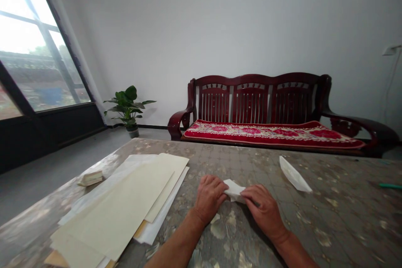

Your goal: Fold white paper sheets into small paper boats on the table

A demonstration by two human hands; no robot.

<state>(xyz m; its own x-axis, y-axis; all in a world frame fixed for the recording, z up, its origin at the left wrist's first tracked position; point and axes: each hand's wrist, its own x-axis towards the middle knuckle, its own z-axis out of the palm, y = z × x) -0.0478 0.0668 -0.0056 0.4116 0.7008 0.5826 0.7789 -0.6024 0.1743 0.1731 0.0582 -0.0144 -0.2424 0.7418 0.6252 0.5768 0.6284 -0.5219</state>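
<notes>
My left hand (209, 196) and my right hand (262, 210) rest on the patterned tabletop (329, 213), with a small folded piece of white paper (234, 190) held between them. Its folded end sticks out past the fingers of my left hand, and my right fingers press on its other side. To the right lies a longer folded white paper shape (293, 173), apart from both hands. Left of my left hand is a stack of cream paper sheets (116, 205), and beyond it sits a small folded paper packet (90, 178).
A green pen-like object (389, 186) lies at the table's right edge. Beyond the table's far edge stand a dark red wooden bench (251, 104) with a red floral cushion (273, 134) and a potted green plant (128, 109). A large window (37, 50) fills the left.
</notes>
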